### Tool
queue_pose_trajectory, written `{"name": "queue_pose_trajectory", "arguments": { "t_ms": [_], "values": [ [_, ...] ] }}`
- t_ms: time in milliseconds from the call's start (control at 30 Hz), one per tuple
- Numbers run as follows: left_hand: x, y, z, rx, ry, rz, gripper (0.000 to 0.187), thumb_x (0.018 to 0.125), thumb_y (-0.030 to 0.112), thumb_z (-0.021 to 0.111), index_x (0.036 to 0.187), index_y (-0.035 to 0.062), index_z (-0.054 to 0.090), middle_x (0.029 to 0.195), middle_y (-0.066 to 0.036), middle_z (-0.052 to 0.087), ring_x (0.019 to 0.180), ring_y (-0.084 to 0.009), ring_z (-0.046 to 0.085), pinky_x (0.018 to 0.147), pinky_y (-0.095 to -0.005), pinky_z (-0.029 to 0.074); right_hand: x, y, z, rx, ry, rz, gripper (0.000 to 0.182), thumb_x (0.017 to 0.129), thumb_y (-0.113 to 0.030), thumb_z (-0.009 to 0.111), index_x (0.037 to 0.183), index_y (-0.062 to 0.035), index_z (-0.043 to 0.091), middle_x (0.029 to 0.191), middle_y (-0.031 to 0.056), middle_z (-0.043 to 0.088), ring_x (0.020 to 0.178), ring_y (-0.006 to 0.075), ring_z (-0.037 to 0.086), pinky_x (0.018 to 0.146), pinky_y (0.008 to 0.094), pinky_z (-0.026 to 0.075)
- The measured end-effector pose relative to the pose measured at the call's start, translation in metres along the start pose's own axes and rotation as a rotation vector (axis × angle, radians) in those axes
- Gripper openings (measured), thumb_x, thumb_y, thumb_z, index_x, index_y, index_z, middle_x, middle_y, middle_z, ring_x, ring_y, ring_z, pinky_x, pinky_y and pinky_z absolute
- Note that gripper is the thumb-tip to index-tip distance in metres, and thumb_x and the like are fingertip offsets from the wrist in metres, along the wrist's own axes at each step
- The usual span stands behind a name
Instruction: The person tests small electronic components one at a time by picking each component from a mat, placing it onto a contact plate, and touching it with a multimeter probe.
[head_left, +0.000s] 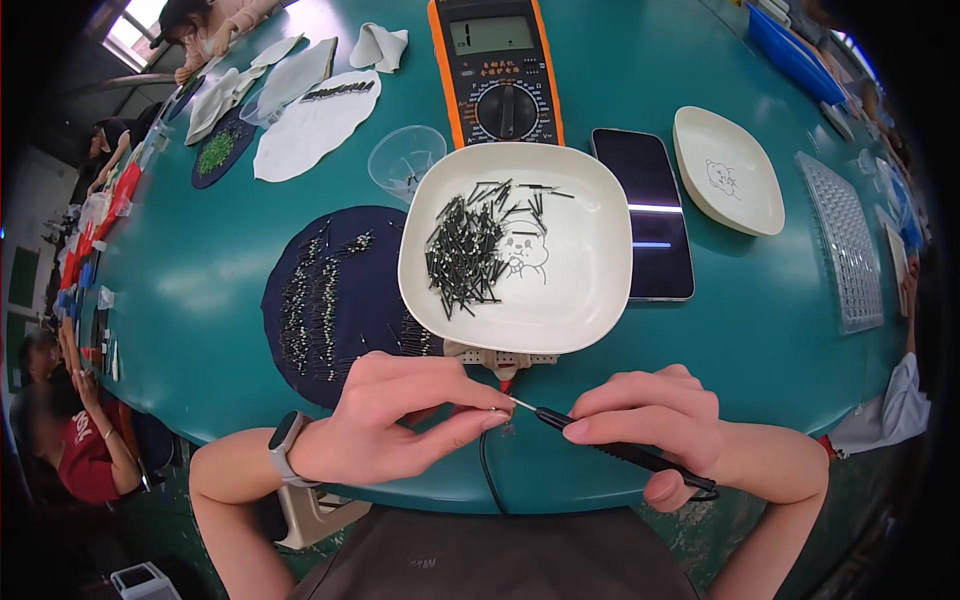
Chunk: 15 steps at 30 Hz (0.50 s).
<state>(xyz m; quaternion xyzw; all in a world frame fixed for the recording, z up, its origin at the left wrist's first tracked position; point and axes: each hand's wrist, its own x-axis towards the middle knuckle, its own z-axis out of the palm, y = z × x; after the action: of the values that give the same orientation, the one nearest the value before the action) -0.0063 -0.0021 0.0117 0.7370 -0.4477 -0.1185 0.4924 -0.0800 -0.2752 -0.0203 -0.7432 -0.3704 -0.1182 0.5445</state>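
My right hand (pixel 655 415) grips a black test probe (pixel 600 442) whose metal tip points left. The tip touches something tiny pinched between the thumb and forefinger of my left hand (pixel 400 415); that part is too small to make out. A black lead (pixel 487 480) hangs down below the hands. Just beyond the hands stands a white square plate (pixel 580 290) holding a pile of several small black pin-like parts (pixel 470 250). Left of the plate a dark round cloth (pixel 330 300) carries rows of the same parts. A smartwatch sits on my left wrist.
An orange multimeter (pixel 497 70) lies at the far middle of the teal table (pixel 200 270), a phone (pixel 645 210) and a second white plate (pixel 730 170) to the right. A clear cup (pixel 405 160), white cloths and a grid tray (pixel 845 240) are around. Other people sit at the left.
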Motion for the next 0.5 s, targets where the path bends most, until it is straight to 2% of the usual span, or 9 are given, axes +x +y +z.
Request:
{"name": "queue_pose_trajectory", "arguments": {
  "t_ms": [167,500],
  "values": [
    [0.0022,-0.0054,0.0087,0.010,0.035,0.025,0.018,0.083,-0.001,0.079,0.100,0.0018,0.076,0.072,-0.008,0.070,0.054,-0.0147,0.060,0.047,-0.0262,0.041,0.0013,-0.0024,-0.0016,-0.023,-0.071,0.039,0.053,0.097,-0.048,0.057,0.123,-0.0030,0.070,0.107,0.0097,0.068,0.071,0.0170,0.067,0.048,0.0256,0.044],
    [0.0016,-0.0072,0.0080,0.090,0.038,0.091,0.023,0.080,-0.002,0.079,0.102,0.0020,0.077,0.070,-0.008,0.068,0.053,-0.0150,0.059,0.046,-0.0267,0.041,0.0015,-0.0022,-0.0018,-0.027,-0.081,0.037,0.053,0.096,-0.048,0.058,0.122,-0.0032,0.070,0.106,0.0095,0.068,0.072,0.0170,0.067,0.048,0.0257,0.044]
  ]
}}
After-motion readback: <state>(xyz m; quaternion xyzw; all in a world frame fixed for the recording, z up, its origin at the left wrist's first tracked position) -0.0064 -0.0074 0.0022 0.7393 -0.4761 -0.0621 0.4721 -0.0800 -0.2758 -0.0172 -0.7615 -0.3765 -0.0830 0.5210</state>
